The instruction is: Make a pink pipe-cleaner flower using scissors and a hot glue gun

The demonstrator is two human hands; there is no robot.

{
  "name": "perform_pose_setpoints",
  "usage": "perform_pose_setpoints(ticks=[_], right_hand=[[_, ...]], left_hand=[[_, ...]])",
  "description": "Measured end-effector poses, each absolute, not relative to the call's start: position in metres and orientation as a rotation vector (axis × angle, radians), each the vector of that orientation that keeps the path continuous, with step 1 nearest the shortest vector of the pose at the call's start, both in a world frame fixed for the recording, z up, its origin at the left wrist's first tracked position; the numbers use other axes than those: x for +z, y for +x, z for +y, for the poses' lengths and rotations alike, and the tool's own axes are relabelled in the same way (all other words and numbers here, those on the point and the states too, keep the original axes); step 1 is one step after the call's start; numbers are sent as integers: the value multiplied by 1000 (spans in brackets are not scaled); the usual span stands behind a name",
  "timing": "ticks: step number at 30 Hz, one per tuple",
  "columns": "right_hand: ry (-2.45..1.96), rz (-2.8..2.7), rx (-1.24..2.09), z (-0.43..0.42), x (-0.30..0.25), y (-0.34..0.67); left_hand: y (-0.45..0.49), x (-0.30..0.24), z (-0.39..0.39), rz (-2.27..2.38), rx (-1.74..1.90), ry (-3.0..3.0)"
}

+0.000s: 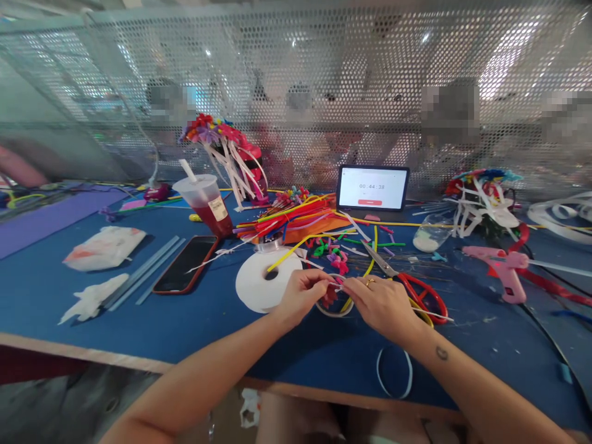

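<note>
My left hand (303, 295) and my right hand (379, 303) meet above the table, fingertips pinched together. Between them is a small, thin, pale piece, too small to name for sure. Just below the fingers a white ring (333, 314) lies on the table, partly hidden, with something dark red inside it. A large white roll of ribbon (250, 283) lies beside my left hand. Red-handled scissors (423, 298) rest open-bladed behind my right hand. Near my right forearm lies a thin white loop (378, 370).
Colourful pipe cleaners (296, 216) are heaped behind the hands. A drink cup (203, 203), a phone (187, 265) and pale glue sticks (143, 271) occupy the left. A pink glue gun (509, 271) with its cord is at right. A tablet (372, 188) stands against the perforated metal screen (296, 74).
</note>
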State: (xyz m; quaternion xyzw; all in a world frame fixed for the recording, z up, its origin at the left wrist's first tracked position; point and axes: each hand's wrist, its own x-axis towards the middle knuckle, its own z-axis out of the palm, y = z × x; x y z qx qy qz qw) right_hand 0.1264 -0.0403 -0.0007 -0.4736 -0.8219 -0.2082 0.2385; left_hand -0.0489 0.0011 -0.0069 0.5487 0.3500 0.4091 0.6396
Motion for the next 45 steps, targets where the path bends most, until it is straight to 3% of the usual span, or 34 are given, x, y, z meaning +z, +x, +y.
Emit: perform_pose_setpoints(ticks=[16,45], right_hand=[[-1198,-2271,-686,-42,4,128],[-1197,-2314,-604,-42,2,130]], left_hand=[[-53,-7,3,733,869,1270],[-52,-7,3,793,910,1472]])
